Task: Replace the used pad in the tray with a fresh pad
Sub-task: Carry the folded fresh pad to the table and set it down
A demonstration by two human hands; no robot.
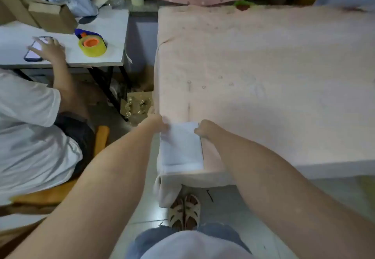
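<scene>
Now, left hand [159, 123]: pinched the pad's far left corner.
Right hand [205, 127]: fingers curled, gripped its far right corner.
Pad [180, 147]: folded, white, flat between both hands.

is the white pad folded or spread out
Folded: the white pad is a compact rectangle on the bed's corner, both hands pinching its far corners.

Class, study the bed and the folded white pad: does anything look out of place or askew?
Yes. The pad lies at the pink bed's near corner, and no tray is in view. Both hands grip its far corners.
</scene>
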